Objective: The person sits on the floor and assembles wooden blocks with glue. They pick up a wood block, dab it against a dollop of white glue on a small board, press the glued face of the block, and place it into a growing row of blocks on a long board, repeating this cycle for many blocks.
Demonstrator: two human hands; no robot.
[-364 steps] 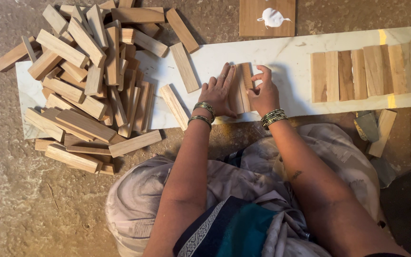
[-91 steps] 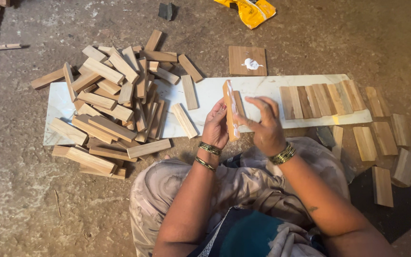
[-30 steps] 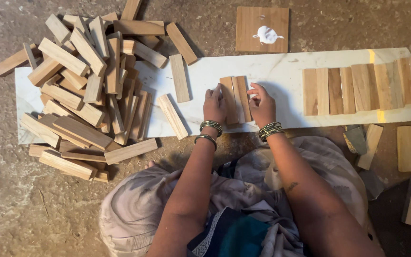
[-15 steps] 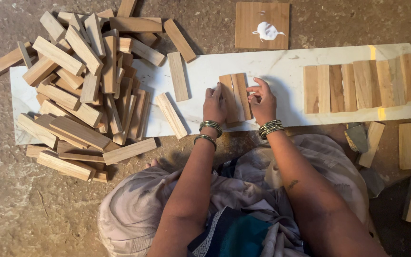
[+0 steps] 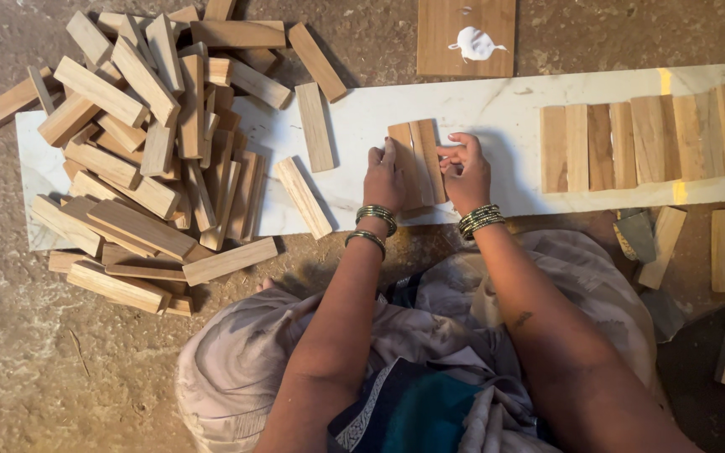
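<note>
Left hand [image 5: 383,178] — fingers flat, pressed on the left side of the paired wooden blocks [image 5: 418,161]; not closed around them. Right hand [image 5: 466,170] — fingertips pinched against the pair's right edge. The blocks lay side by side between both hands, long axes pointing away from the person, on the white slab [image 5: 497,117]. Right of them, well apart — a row of joined blocks [image 5: 648,136]. Left: loose block pile [image 5: 144,151]. Farthest: square board with white glue [image 5: 466,38].
</note>
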